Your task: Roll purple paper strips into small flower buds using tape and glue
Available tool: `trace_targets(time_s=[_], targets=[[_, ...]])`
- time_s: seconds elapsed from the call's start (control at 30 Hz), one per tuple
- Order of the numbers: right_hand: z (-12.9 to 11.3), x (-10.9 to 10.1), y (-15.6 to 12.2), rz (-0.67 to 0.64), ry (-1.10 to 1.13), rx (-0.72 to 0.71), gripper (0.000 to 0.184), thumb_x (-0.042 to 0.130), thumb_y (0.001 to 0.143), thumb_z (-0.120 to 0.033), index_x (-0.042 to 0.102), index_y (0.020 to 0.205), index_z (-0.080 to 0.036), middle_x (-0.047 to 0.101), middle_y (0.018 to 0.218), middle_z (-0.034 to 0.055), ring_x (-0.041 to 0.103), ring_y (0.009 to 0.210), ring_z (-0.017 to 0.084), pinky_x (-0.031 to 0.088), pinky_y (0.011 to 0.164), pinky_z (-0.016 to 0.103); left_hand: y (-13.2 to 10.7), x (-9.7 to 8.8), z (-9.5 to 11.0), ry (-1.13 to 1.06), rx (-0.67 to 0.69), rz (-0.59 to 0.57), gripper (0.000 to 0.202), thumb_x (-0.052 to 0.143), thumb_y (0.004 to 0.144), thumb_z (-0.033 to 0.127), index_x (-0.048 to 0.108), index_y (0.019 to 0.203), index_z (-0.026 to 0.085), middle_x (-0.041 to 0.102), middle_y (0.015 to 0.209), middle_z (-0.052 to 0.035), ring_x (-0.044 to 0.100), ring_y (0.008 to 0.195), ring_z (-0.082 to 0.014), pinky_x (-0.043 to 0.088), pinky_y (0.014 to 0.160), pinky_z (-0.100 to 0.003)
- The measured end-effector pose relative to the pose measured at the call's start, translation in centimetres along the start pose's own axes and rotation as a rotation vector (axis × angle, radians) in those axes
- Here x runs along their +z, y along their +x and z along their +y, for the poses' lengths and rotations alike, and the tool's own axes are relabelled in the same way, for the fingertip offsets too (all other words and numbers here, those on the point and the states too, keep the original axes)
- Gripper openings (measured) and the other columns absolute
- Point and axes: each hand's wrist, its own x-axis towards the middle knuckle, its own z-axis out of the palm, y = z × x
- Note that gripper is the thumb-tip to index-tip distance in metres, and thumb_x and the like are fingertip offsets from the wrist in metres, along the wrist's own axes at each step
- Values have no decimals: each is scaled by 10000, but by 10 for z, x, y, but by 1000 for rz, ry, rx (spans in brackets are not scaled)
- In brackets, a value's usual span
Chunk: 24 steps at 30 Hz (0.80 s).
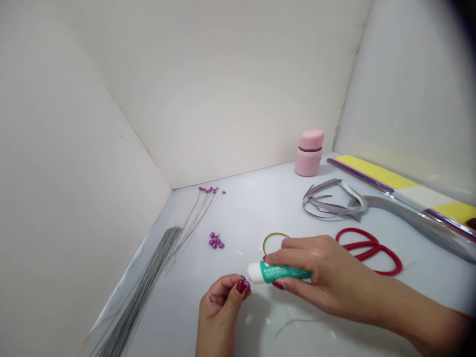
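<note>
Between the thumb and fingers of my left hand (219, 310) is a small purple folded piece (247, 284), mostly covered by the fingertips. My right hand (323, 272) is wrapped round a green glue tube (267, 272) with a white end. That white end points left and is right beside the purple piece; whether they touch I cannot tell. Beyond my left hand lies a small cluster of similar purple pieces (216, 242). A thin loose wire (293, 321) rests on the table below my right hand.
Grey wires (145, 282) lie bundled at left; several reach back to purple tips (208, 190). Red-handled scissors (396, 263) and a gold ring (265, 242) are partly behind my right hand. Further back are grey ribbon (322, 204), a pink flask (308, 162) and packed coloured strips (366, 171). White walls enclose the table.
</note>
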Motion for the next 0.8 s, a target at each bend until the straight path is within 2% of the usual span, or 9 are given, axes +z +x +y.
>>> trace_targets(time_s=[0.27, 0.4, 0.53, 0.67, 0.8], targets=[[-3, -1, -1, -19, 55, -35, 144, 497, 817, -266, 583, 932, -274, 563, 716, -12, 512, 673, 130, 316, 574, 222, 1, 1, 0, -46, -2, 8, 198, 784, 510, 294, 696, 602, 142, 658, 526, 10, 550, 522, -73, 427, 536, -130], [-1, -1, 1, -2, 25, -1, 152, 487, 819, -259, 582, 938, -259, 567, 750, 6, 515, 681, 138, 318, 584, 229, 1, 3, 0, -116, -33, 9, 214, 801, 472, 294, 694, 576, 140, 659, 504, 4, 560, 503, -75, 453, 544, -143], [-4, -3, 0, -21, 16, 11, 138, 483, 824, -285, 573, 928, -276, 563, 754, -4, 510, 669, 135, 303, 567, 232, 2, 1, -2, -115, -26, 4, 203, 793, 491, 299, 700, 596, 153, 669, 526, 4, 565, 520, -77, 452, 553, -139], [-8, -3, -3, -55, -5, 20, 124, 488, 816, -287, 566, 912, -288, 546, 720, -20, 496, 629, 132, 280, 541, 239, 1, -2, -1, 56, 49, -3, 167, 760, 547, 310, 700, 611, 169, 659, 542, 13, 547, 549, -85, 425, 552, -130], [-7, -1, -5, -62, -60, 24, 105, 502, 803, -297, 568, 884, -289, 530, 712, -21, 482, 601, 129, 242, 510, 244, -2, -3, 0, 252, 217, -59, 81, 711, 615, 268, 691, 619, 190, 657, 601, 1, 557, 605, -123, 428, 581, -158]])
